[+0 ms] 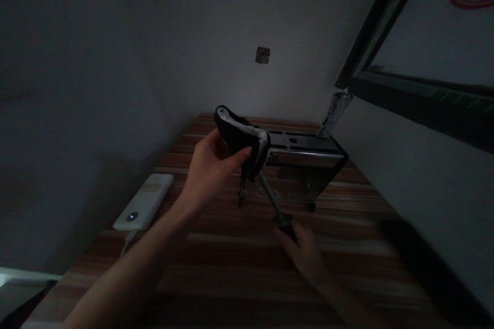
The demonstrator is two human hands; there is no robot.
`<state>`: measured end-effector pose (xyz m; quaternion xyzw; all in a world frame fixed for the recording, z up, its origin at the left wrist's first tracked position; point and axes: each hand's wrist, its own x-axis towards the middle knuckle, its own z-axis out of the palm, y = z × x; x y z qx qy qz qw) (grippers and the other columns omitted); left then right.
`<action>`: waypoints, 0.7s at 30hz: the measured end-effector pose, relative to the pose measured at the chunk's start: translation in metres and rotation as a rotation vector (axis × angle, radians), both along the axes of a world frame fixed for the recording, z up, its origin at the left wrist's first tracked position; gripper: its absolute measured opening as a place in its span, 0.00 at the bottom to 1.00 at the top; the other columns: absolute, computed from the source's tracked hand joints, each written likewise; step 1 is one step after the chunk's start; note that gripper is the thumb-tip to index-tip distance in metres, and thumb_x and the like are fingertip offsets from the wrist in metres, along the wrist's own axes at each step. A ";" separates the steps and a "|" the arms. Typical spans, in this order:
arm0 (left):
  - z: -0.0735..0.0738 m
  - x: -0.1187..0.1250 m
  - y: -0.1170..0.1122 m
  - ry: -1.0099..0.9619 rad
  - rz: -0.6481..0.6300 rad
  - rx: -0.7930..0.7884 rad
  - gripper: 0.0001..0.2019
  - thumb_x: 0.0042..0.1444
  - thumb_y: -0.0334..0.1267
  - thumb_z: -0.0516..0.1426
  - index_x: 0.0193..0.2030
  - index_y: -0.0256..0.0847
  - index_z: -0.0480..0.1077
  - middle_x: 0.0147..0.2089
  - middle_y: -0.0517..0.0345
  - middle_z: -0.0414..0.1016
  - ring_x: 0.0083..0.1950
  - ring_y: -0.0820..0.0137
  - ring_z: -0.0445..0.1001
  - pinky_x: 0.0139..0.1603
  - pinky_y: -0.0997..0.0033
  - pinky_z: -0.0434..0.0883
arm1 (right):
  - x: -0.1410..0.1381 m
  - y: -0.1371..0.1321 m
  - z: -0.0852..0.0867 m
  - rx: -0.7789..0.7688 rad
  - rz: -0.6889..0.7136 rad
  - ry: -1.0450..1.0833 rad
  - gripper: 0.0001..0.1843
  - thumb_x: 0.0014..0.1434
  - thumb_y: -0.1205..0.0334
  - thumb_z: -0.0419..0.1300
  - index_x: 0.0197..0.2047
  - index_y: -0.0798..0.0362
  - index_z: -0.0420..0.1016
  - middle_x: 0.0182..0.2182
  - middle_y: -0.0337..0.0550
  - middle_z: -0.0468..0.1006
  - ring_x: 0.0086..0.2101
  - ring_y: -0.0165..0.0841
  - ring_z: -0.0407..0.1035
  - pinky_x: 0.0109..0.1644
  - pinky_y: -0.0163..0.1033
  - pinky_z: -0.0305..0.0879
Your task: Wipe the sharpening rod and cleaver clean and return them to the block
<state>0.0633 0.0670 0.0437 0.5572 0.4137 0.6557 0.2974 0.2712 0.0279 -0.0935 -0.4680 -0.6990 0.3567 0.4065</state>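
Observation:
My left hand (214, 164) is closed on a folded black cloth (237, 136) with a whitish edge, held up above the table. In my right hand (303, 252), the fingers wrap around the black handle of a sharpening steel (270, 196), a thin grey rod with a guard. The rod slants up and to the left, and its far end meets the underside of the cloth; whether the cloth wraps around it is hidden. Just behind stands a low metal rack (304, 157) with slots in its top. Something in clear plastic wrap (335, 113) sticks up from the rack's right end.
A white power bank (146, 200) with a cable lies at the table's left edge. The striped wooden table (231, 267) meets a grey wall (193, 36) at the back. A dark frame (417, 103) runs along the right wall. The room is dim.

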 end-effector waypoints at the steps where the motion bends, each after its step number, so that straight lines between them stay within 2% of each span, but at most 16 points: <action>1: 0.001 -0.003 0.001 -0.014 0.011 0.014 0.15 0.42 0.37 0.65 0.38 0.37 0.71 0.40 0.55 0.78 0.43 0.64 0.76 0.46 0.67 0.71 | 0.000 0.000 0.000 0.000 0.000 -0.004 0.14 0.54 0.52 0.58 0.33 0.54 0.77 0.27 0.44 0.81 0.29 0.37 0.75 0.34 0.38 0.71; 7: 0.005 -0.016 0.001 -0.037 0.094 0.029 0.15 0.42 0.41 0.65 0.37 0.37 0.73 0.38 0.54 0.78 0.42 0.62 0.77 0.42 0.66 0.73 | 0.000 -0.001 -0.003 0.013 0.002 -0.054 0.14 0.55 0.52 0.58 0.32 0.53 0.78 0.28 0.44 0.81 0.30 0.38 0.75 0.35 0.38 0.71; 16: 0.003 -0.013 0.001 -0.075 0.078 0.030 0.13 0.45 0.42 0.63 0.35 0.38 0.72 0.36 0.56 0.78 0.39 0.65 0.76 0.38 0.70 0.74 | 0.003 -0.001 -0.003 0.012 0.020 -0.048 0.14 0.55 0.52 0.57 0.33 0.53 0.78 0.30 0.46 0.81 0.32 0.39 0.75 0.38 0.40 0.71; 21: 0.000 -0.009 0.001 -0.046 0.093 0.053 0.13 0.45 0.42 0.64 0.36 0.38 0.72 0.37 0.56 0.78 0.39 0.66 0.76 0.38 0.72 0.73 | 0.004 0.000 -0.005 0.020 0.007 -0.041 0.15 0.55 0.51 0.58 0.31 0.55 0.77 0.27 0.45 0.81 0.29 0.38 0.75 0.33 0.38 0.69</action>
